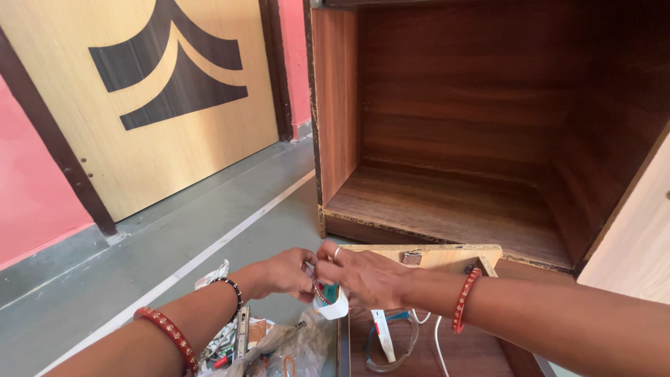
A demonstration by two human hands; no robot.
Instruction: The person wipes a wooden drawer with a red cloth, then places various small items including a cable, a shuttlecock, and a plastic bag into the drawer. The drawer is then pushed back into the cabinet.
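Between both hands, a small white packet with green and red print [332, 299] is pinched: left hand [285, 272] and right hand [363, 278] each clenched in a grip on it. Below the grip, plastic bags [289, 352] are heaped; beyond it, an open wooden cabinet [453, 126] is seen.

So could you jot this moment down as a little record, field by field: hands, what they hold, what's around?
left hand: fingers pinch a small packet
right hand: grips the same small packet, ring on one finger
small packet: white with green and red, held between both hands
drawer: light wood, below the hands, holds white cables
cabinet: open, dark wood, nothing visible inside
plastic bags: on the grey floor, lower left
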